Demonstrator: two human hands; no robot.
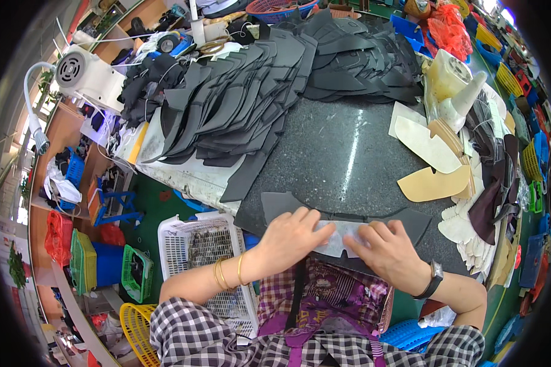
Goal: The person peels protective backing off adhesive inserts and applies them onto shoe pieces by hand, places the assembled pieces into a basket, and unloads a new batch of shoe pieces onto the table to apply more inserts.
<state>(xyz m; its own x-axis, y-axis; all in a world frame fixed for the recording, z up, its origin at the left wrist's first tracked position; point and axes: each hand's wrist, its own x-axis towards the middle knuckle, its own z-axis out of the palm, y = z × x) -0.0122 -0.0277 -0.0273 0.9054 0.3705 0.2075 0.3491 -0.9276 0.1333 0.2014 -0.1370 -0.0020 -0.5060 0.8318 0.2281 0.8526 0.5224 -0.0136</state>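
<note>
A long dark grey cut piece [278, 205] of sheet material lies along the near edge of the black stone worktop [312, 147]. Over its middle is a smaller pale translucent strip [337, 237]. My left hand [295, 240] has its fingers curled at the strip's left end, the thumb lying against it. At the right end, my right hand [390, 252] bends its fingers and thumb onto the strip. Both hands press down, and their palms hide part of the grey piece beneath.
Overlapping stacks of dark grey cut pieces [239, 98] cover the back left, with another pile [361, 61] behind. To the right are cream and tan templates [431, 147] beside a glue pot [450, 79]. A white plastic basket [205, 244] stands below the worktop's left edge.
</note>
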